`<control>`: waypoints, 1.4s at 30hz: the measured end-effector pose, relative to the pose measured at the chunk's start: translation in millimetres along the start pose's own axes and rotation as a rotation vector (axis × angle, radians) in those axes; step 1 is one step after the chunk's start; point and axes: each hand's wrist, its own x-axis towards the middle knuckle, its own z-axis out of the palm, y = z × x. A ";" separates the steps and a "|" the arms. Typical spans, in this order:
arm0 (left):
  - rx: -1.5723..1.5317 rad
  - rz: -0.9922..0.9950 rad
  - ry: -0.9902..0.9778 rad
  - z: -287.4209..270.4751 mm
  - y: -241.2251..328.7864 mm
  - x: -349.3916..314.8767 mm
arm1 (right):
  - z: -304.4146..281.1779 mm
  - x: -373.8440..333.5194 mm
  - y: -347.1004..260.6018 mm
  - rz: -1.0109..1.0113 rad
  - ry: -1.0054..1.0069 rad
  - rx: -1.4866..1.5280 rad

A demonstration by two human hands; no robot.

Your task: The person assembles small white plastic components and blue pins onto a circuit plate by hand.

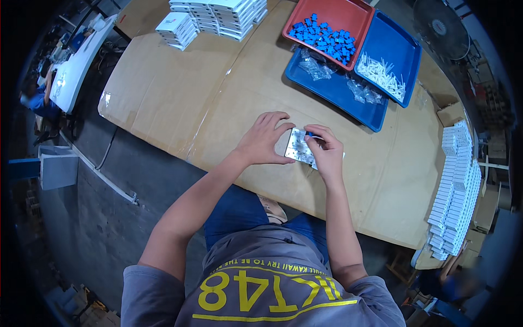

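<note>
There's an open run over bare tabletop [158, 95] from the person's left hand [265, 139] to the left edge, and a lane between the white pile [218, 22] at the far edge and the trays [400, 49]. Stacks [456, 188] bar the right edge.

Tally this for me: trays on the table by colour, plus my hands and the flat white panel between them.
Red tray: 1
Blue trays: 2
Left hand and right hand: 2
White panel: 1
Total: 6
</note>
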 end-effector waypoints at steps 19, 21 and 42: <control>0.008 0.022 -0.010 -0.1 -8.6 -2.3 | 19.7 -2.0 4.3 -0.211 -0.077 -0.550; 0.004 0.023 -0.010 -0.7 -8.9 -2.0 | 20.9 -2.3 7.6 -0.215 -0.067 -0.543; 0.003 0.014 -0.015 1.5 -13.7 -1.7 | 23.1 -20.6 -2.3 -0.265 -0.267 -1.015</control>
